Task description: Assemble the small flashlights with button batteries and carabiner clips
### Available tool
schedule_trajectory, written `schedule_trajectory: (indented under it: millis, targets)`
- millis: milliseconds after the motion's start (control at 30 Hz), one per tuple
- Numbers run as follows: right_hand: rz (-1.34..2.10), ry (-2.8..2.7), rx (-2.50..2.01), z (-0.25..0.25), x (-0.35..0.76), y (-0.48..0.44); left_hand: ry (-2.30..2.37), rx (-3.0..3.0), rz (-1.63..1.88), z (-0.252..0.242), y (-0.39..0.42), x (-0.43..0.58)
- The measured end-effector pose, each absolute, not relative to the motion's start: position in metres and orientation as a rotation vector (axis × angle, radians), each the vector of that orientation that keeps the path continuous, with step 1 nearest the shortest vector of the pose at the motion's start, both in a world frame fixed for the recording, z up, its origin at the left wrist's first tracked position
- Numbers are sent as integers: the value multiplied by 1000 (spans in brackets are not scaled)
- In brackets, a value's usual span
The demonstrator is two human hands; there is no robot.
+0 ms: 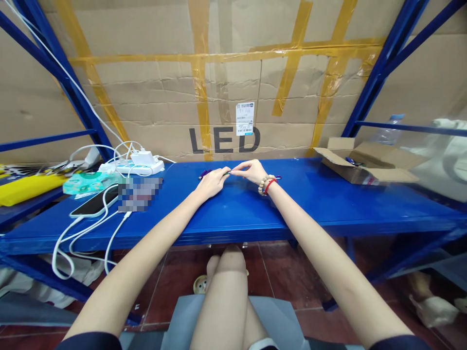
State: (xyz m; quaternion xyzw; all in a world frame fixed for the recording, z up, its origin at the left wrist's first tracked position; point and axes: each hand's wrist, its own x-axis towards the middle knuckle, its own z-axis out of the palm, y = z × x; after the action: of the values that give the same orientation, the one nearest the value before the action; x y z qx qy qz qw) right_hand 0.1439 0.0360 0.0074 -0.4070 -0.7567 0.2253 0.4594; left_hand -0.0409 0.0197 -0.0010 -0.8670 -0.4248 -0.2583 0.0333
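Note:
Over the middle of the blue table [233,214], my left hand [212,183] is closed with its fingers pressed together. A small, thin, dark greenish piece [227,173] shows at its fingertips, too small to name. My right hand [252,171] pinches thumb and forefinger together right beside that piece; whatever lies between those fingertips is hidden. Partly behind my left hand lies a small purple item [204,173] with a shiny end. Another purple bit [278,177] peeks out past the beaded bracelet on my right wrist.
To the left are a phone [95,201] with white cables, a power strip [146,166] and a green tissue pack [91,182]. An opened cardboard box [361,170] holds small dark items at the right. A large taped carton [164,97] stands behind the table, between blue posts.

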Motion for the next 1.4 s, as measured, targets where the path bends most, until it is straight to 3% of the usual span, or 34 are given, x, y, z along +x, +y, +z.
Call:
schedule_trajectory:
  millis: [167, 967, 1400]
  targets:
    - [553, -1900, -1051, 6, 147, 40, -1099, -2772, -804, -4, 22, -44]
    - [720, -1878, -1052, 15, 147, 32, -1097, -2638, -1126, -10, 7, -35]
    - [876, -1981, -1155, 19, 152, 29, -868, -2554, -1088, -8, 9, -38]
